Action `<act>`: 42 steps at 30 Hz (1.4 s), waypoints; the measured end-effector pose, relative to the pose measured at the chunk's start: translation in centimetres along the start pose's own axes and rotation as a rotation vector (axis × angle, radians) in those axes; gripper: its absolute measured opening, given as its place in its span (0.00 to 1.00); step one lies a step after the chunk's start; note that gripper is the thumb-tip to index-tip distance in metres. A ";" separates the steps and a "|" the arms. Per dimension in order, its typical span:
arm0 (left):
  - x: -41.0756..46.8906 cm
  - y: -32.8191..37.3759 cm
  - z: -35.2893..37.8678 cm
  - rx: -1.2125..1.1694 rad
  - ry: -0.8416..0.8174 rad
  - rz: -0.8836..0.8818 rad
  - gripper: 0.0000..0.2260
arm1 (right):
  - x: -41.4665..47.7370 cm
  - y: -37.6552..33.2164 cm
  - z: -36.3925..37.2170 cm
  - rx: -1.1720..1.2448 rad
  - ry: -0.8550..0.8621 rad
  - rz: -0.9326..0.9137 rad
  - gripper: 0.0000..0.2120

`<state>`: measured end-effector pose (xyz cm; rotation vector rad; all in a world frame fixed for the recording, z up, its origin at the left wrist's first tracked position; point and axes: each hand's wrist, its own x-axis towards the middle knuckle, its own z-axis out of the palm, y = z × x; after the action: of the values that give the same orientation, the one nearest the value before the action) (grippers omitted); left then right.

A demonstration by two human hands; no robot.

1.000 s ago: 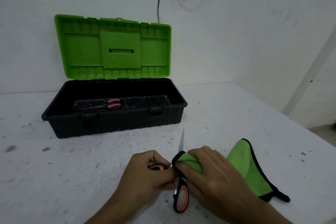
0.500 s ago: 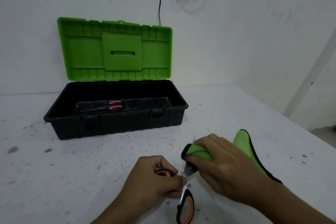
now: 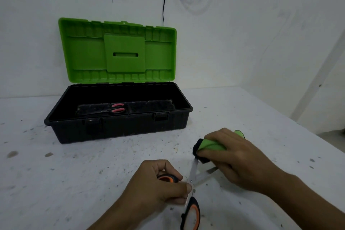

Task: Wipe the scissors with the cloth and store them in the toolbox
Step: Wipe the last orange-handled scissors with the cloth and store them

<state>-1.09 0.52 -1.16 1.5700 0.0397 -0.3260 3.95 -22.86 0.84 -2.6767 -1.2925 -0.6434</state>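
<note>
Head view, nearest first: by the near edge of the white speckled worktop (image 3: 74,173), the left hand (image 3: 160,186) has its grip curled tight round one loop of the orange-and-black-handled steel scissors (image 3: 193,172). The scissors sit low over the worktop with the blades spread apart, and I cannot tell whether they touch it. The other loop hangs free towards the near edge, held by nothing.

Just beyond, the right hand (image 3: 237,162) pinches the green cloth with black trim (image 3: 211,144), bunched round the farther blade close to its tip. The second blade is bare and points under that hand's palm. I judge this to be the main hazard. If the left grip squeezes or the free loop swings, the blades close on the cloth or on the right fingers. A stroke drawn back towards the pivot would carry those fingers into the crotch of the blades. The cloth could also slip off the tip and leave skin on steel.

Farther off, towards the far left corner, the black plastic toolbox (image 3: 119,129) stands with its green lid (image 3: 121,52) raised and red-handled scissors (image 3: 117,108) lying inside. If the orange-and-black pair goes over spread like this, its blades may catch the rim or foul the red-handled pair, so they likely want closing first.
</note>
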 end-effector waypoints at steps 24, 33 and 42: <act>0.1 -0.3 0.1 -0.016 -0.061 -0.032 0.09 | -0.9 1.9 -0.7 0.143 0.116 0.118 0.12; 0.5 -0.5 -0.3 -0.017 0.095 0.064 0.11 | -1.6 -2.5 0.0 -0.019 0.163 0.263 0.11; 0.4 -1.1 0.6 0.029 0.231 0.209 0.09 | -1.0 -6.7 2.4 -0.016 0.220 0.305 0.12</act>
<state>-1.08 -0.07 -2.35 1.6181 0.0498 0.0200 -0.92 -18.70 -2.32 -2.6439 -0.8074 -0.8742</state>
